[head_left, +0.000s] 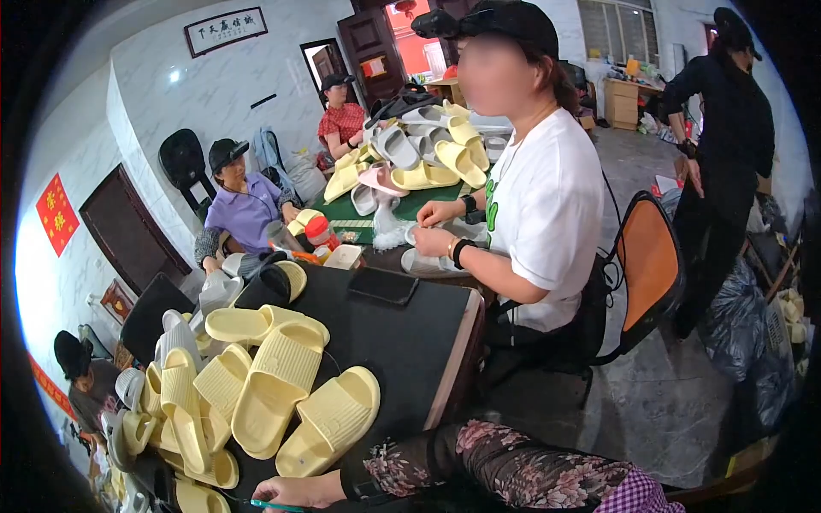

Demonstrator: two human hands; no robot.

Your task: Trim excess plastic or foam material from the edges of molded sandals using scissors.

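Grip of the right hand (pixel 299 491) is closed, with bent fingers, on a thin teal tool (pixel 278 507), which is partly cut off by the lower picture edge. Both are held just below the nearest yellow slipper (pixel 329 423). To the left of that slipper, more yellow slippers (pixel 278 389) are heaped on the black worktop (pixel 410 342); beyond it, a flat dark case (pixel 382 285) is laid. Farther beyond the slipper and to its right, a person in a white top (pixel 547 205) is seated. How the left hand is held cannot be told.
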